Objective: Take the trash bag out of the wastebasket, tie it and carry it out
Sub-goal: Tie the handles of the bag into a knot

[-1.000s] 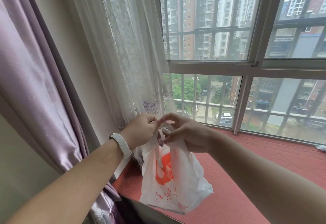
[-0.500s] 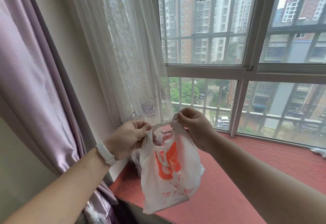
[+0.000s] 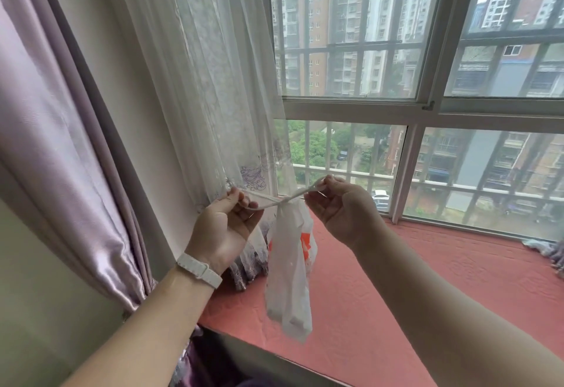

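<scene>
A white plastic trash bag (image 3: 288, 276) with orange print hangs in the air in front of me, above the edge of a red window seat. Its two handles are crossed into a knot (image 3: 285, 202) at the top and stretched sideways. My left hand (image 3: 224, 226), with a white band on the wrist, pinches the left handle end. My right hand (image 3: 341, 208) pinches the right handle end, slightly higher. The bag is narrow and gathered under the knot. No wastebasket is in view.
A red cushioned window seat (image 3: 427, 280) runs below a large barred window (image 3: 427, 106). A sheer white curtain (image 3: 207, 81) hangs just behind the bag, a mauve satin curtain (image 3: 61, 142) at the left. Crumpled cloth (image 3: 546, 249) lies at the far right.
My hands have moved apart, pulling the handles out sideways. The knot has drawn tight and the bag, wide before, now hangs narrow and gathered. The view has tilted slightly.
</scene>
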